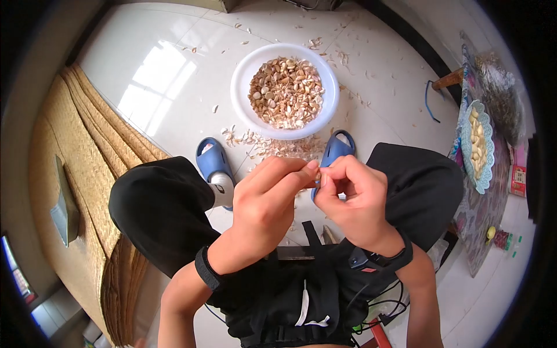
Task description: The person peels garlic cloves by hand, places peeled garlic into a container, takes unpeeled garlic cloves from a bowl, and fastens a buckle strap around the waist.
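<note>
My left hand [268,194] and my right hand [355,200] meet above the floor between my knees, thumbs and fingertips pinched together. Between the fingertips is a small garlic clove [318,176], mostly hidden by the fingers, with both hands gripping it. Beyond my hands, a white plastic basin [242,107] on the floor holds many unpeeled garlic cloves [288,90] mixed with loose skins. To the right, peeled cloves [477,145] lie in a light-blue scalloped dish [486,181].
Papery garlic skins [272,145] litter the tiled floor around the basin. My feet wear blue slippers [213,159]. Rolled woven mats [87,156] lie at left, with a grey tray-like object [65,217] on them. The dish rests on a patterned low table [473,243]; cables [397,304] lie at lower right.
</note>
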Tool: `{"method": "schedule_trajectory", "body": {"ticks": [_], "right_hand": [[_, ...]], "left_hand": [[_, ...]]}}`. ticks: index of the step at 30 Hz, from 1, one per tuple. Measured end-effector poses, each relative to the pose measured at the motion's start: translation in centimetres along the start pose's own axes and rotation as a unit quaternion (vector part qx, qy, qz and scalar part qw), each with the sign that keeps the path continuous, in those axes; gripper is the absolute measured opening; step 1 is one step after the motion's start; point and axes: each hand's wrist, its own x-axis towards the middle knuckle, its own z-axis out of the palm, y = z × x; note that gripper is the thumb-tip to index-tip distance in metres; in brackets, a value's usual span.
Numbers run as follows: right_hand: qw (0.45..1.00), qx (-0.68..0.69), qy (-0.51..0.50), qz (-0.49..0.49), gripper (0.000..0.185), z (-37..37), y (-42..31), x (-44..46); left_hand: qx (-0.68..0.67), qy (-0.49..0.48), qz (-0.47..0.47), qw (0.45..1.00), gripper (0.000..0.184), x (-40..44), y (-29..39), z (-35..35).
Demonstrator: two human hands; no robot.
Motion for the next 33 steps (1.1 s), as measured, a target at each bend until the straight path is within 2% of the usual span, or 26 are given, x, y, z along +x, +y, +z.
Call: {"method": "schedule_trajectory", "body": {"ticks": [2,4,6,8,9,12,13,15,17,18,20,21,23,25,27,33], "right_hand": [[1.0,0.023,0.008,0.015,0.014,0.1,-0.2,-0.1],[0.991,0.111,0.04,0.067,0.012,0.5,-0.6,-0.2],[0.973,0.187,0.059,0.122,0.011,0.4,-0.9,-0.2],[0.949,0.252,0.067,0.175,0.011,-0.2,-1.3,0.0],[0.956,0.229,0.075,0.168,0.011,-0.3,-1.5,0.2],[0.993,0.016,-0.073,0.096,0.011,-1.1,-1.1,0.6],[0.988,-0.079,-0.134,0.004,0.01,-0.8,-1.1,1.0],[0.981,-0.1,-0.166,-0.001,0.01,-0.8,-0.8,1.0],[0.973,-0.142,-0.183,-0.005,0.009,-1.3,-0.7,1.2],[0.983,-0.111,-0.147,-0.008,0.009,-1.3,-1.0,1.3],[0.996,-0.051,-0.075,-0.015,0.01,-1.3,-1.6,1.5],[0.996,0.023,-0.076,0.032,0.012,-1.5,-1.5,1.4],[0.98,0.129,-0.106,0.107,0.014,-1.7,-2.2,1.4],[0.953,0.214,-0.135,0.169,0.016,-2.0,-2.7,1.4],[0.922,0.277,-0.164,0.218,0.019,-2.2,-2.7,1.4],[0.914,0.296,-0.165,0.223,0.018,-2.4,-2.7,1.3]], "left_hand": [[-0.076,0.025,-0.044,0.996,0.021,0.2,0.3,0.2],[-0.166,0.045,-0.09,0.981,0.021,0.3,0.3,0.4],[-0.321,0.068,-0.212,0.921,0.013,0.2,0.2,0.1],[-0.468,0.117,-0.291,0.826,0.013,0.2,-0.4,-0.1],[-0.517,0.135,-0.295,0.792,0.016,0.3,-0.8,-0.5],[-0.586,0.124,-0.287,0.748,0.02,0.6,-1.1,-1.2],[-0.59,0.113,-0.286,0.746,0.021,0.6,-1.0,-1.3],[-0.6,0.092,-0.288,0.74,0.022,0.4,-0.7,-1.1],[-0.597,0.068,-0.288,0.746,0.021,0.2,-0.8,-1.1],[-0.595,0.056,-0.288,0.748,0.02,0.1,-0.8,-1.1],[-0.536,0.049,-0.27,0.798,0.019,0.2,-0.6,-0.9],[-0.506,0.045,-0.261,0.821,0.018,0.2,-0.5,-0.8],[-0.327,0.035,-0.155,0.931,0.021,0.2,-0.3,-0.9],[-0.134,0.042,-0.039,0.989,0.03,0.3,-0.1,-0.9],[-0.084,0.042,-0.003,0.996,0.03,0.6,0.3,-1.0],[-0.042,0.045,0.035,0.997,0.03,0.6,0.3,-0.6]]}}
